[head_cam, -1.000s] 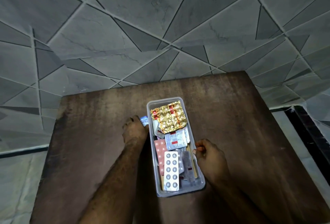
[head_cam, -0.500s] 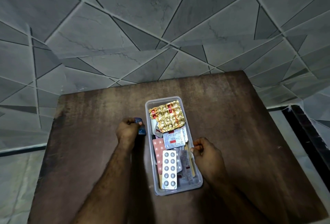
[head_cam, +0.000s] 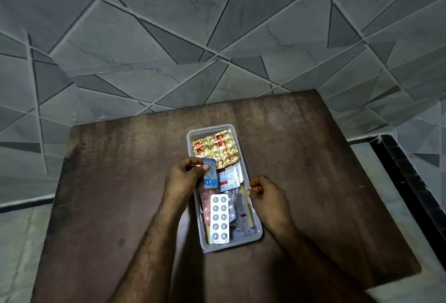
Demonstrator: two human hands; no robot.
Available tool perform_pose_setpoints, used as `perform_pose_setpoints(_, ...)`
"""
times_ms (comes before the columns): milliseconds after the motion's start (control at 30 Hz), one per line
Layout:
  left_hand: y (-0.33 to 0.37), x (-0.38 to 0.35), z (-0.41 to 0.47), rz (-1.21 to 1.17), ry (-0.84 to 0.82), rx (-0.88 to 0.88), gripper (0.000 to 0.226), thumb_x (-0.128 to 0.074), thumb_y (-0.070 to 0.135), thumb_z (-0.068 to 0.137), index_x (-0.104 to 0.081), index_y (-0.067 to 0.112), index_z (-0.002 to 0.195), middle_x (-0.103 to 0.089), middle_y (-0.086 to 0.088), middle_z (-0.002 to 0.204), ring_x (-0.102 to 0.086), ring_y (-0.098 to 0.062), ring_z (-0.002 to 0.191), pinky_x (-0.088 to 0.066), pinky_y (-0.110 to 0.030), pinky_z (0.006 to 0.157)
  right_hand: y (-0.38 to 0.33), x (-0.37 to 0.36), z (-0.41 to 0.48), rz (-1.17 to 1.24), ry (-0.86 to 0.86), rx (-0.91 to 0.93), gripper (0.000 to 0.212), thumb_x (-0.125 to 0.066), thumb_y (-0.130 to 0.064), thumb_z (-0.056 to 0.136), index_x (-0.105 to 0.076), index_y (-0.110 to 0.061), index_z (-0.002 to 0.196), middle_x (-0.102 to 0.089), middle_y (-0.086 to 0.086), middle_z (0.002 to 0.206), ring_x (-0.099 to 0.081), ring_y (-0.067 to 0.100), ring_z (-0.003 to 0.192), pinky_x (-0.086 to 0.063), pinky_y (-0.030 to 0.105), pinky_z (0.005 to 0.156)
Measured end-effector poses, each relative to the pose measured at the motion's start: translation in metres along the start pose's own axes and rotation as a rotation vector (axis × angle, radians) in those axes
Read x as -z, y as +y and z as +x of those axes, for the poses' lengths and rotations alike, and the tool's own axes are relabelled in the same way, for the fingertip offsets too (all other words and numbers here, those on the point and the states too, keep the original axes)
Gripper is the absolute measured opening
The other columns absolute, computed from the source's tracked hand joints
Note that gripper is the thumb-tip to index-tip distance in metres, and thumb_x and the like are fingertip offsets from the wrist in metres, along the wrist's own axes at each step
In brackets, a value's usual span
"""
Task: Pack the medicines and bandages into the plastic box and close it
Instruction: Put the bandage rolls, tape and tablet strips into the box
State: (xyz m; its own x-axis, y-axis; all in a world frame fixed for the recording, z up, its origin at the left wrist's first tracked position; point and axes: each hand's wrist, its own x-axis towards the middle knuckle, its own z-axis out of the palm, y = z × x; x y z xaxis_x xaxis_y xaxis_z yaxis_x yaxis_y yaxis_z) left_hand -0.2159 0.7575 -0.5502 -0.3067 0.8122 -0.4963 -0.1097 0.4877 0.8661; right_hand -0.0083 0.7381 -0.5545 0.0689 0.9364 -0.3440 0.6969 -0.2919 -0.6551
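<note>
- Nearest, the clear plastic box point(head_cam: 255, 236) stood lidless on the brown wooden table point(head_cam: 115, 194), its near short edge just behind the two forearms, with bare wood open on either side.
- Inside at the near end, a white blister strip point(head_cam: 219, 218) with two rows of round tablets lay on a pink strip point(head_cam: 205, 208).
- The right hand point(head_cam: 268, 200) rested just outside the box's right long edge, fingers curled loosely inward and holding nothing that could be made out.
- The left hand point(head_cam: 184, 178) hovered at the left long edge, thumb and fingers pinched on a small blue sachet point(head_cam: 209, 173) held upright over the box's middle; its print was too small to read.
- Just right of those fingertips lay a silver strip point(head_cam: 229, 177) with a red label, unreadable.
- Beyond the fingertips, a crinkled gold foil strip point(head_cam: 217, 149) with red marks filled the far end.
- Past the box, the table ran clear to its far edge against grey tiles point(head_cam: 169, 37).
</note>
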Motion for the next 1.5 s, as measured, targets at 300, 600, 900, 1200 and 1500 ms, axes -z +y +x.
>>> perform_pose_setpoints(300,-0.011,-0.016,-0.012,0.526,0.128,-0.062,0.024,-0.082,0.024,0.074,-0.073,0.018,0.096,-0.072,0.003,0.084,-0.065,-0.008,0.067,-0.048,-0.016,0.054,0.0,0.0,0.001,-0.009,-0.002,0.014,0.013,-0.062,-0.025,0.088,-0.061,-0.027,0.1,-0.068,-0.007,0.095,-0.063,0.011,0.085,-0.053,0.029,0.077)
perform_pose_setpoints(600,-0.023,0.001,-0.039,0.642,0.33,-0.147,0.05,-0.066,0.037,0.087,-0.057,0.011,0.129,-0.064,-0.014,0.122,-0.061,-0.022,0.099,-0.045,-0.029,0.081,0.011,0.001,0.003,0.174,-0.02,-0.089,0.015,-0.052,-0.033,0.094,-0.064,-0.027,0.088,-0.071,-0.009,0.081,-0.068,0.006,0.074,-0.059,0.033,0.074)
perform_pose_setpoints(900,-0.03,0.004,-0.046,0.66,0.13,-0.045,0.023,-0.061,0.026,0.09,-0.066,0.012,0.107,-0.073,-0.01,0.103,-0.059,-0.021,0.08,-0.041,-0.027,0.07,0.024,-0.015,0.011,0.151,-0.095,-0.228,0.011,-0.067,-0.03,0.078,-0.072,-0.021,0.073,-0.075,-0.007,0.076,-0.069,0.011,0.074,-0.059,0.034,0.08)
perform_pose_setpoints(1200,-0.026,0.017,-0.047,0.698,0.106,-0.09,0.012,-0.061,0.021,0.088,-0.067,0.013,0.095,-0.074,-0.009,0.092,-0.065,-0.026,0.08,-0.042,-0.027,0.066,0.024,-0.023,0.023,0.007,-0.085,-0.253,0.01,-0.069,-0.026,0.075,-0.061,-0.022,0.072,-0.068,-0.005,0.075,-0.066,0.017,0.074,-0.057,0.03,0.073)
perform_pose_setpoints(1500,-0.03,0.028,-0.047,0.602,0.112,-0.067,0.014,-0.063,0.024,0.083,-0.07,0.018,0.094,-0.074,0.0,0.084,-0.068,-0.021,0.078,-0.057,-0.036,0.073,0.024,-0.028,0.028,0.092,-0.097,-0.334,0.018,-0.074,-0.034,0.065,-0.066,-0.018,0.069,-0.07,-0.004,0.07,-0.067,0.017,0.072,-0.057,0.031,0.074)
